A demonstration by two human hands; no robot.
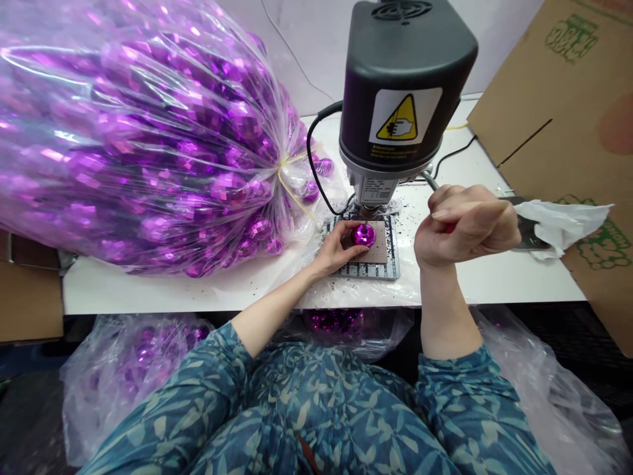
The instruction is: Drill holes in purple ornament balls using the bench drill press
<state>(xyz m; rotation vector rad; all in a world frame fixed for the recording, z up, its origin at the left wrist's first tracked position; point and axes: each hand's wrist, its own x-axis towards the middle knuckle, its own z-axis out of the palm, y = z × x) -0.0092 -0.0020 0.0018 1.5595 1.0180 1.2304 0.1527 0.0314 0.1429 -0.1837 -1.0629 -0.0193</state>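
Observation:
A shiny purple faceted ball (365, 236) sits on a small board (378, 254) on the base of a bench drill press (405, 79). With thumb and fingers my left hand (339, 249) grips that ball from its left side, right under the drill's chuck (370, 212). My right hand (462, 224) is closed around the feed lever (429, 179) at the drill's right side; most of the handle is hidden in the fist. Dark shavings lie scattered over the metal base (393, 269) and around it.
A large clear bag (188, 152) full of purple balls, tied with yellow string, fills the table's left side. Cardboard boxes (558, 132) stand at the right, near a white crumpled tissue (558, 221). More plastic bags (133, 369) hang below the table's front edge (237, 303).

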